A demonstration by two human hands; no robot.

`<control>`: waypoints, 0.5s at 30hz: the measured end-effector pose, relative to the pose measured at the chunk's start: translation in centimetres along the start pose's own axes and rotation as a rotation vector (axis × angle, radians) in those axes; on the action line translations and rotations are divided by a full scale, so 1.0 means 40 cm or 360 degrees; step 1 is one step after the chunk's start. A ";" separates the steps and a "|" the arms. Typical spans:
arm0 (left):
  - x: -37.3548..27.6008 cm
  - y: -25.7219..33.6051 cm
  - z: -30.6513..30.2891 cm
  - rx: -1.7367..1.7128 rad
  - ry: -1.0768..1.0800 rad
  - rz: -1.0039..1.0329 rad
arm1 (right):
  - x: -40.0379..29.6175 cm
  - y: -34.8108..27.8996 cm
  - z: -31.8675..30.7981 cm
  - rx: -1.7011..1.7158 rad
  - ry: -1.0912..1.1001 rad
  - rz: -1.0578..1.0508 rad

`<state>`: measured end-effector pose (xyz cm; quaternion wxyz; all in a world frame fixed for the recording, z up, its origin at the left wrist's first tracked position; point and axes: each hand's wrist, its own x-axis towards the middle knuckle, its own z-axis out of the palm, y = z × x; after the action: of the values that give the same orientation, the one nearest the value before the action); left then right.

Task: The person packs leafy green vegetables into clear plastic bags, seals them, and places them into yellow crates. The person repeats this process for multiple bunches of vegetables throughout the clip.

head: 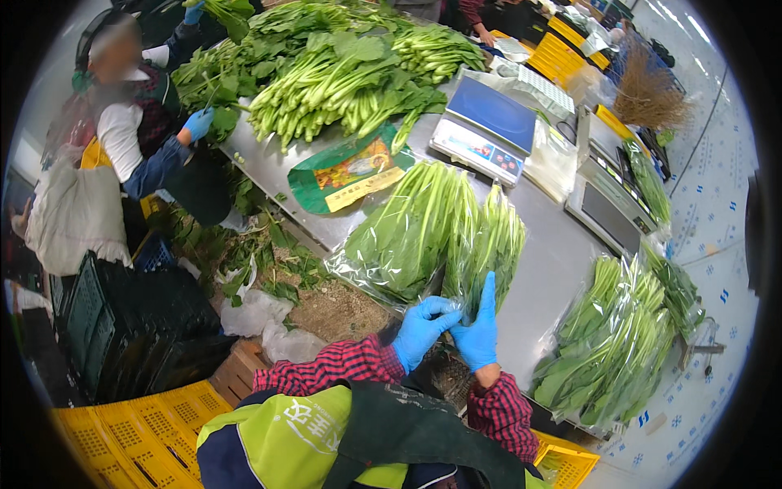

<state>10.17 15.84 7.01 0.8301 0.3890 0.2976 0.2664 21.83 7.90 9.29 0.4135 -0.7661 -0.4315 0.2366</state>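
My left hand (423, 333), in a blue glove, pinches the near end of a clear plastic bag of leafy green vegetables (489, 250) at the table's near edge. Close beside it, my right hand (479, 335), also gloved, has its fingers stretched up along the bag and its thumb at the gathered film. The bag's stems point away from me. Just to the left lies another bagged bunch of greens (403, 238), touching the first. Part of the film between my fingers is hidden.
The steel table (550, 244) carries a blue-topped scale (489, 116), a green printed sack (351, 168), loose greens (336, 91) and more bagged greens (611, 342). A co-worker (134, 116) handles greens at left. Dark crates (134, 330) and yellow crates (140, 434) stand nearby.
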 end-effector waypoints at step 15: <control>0.006 -0.057 0.127 -0.0074 -0.1155 -0.0631 | 0.074 -0.110 -0.435 0.0740 0.1372 0.0301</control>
<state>14.39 12.27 7.73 0.9250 0.3741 0.0488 -0.0464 33.83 4.23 22.47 0.6908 -0.7175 -0.0857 0.0247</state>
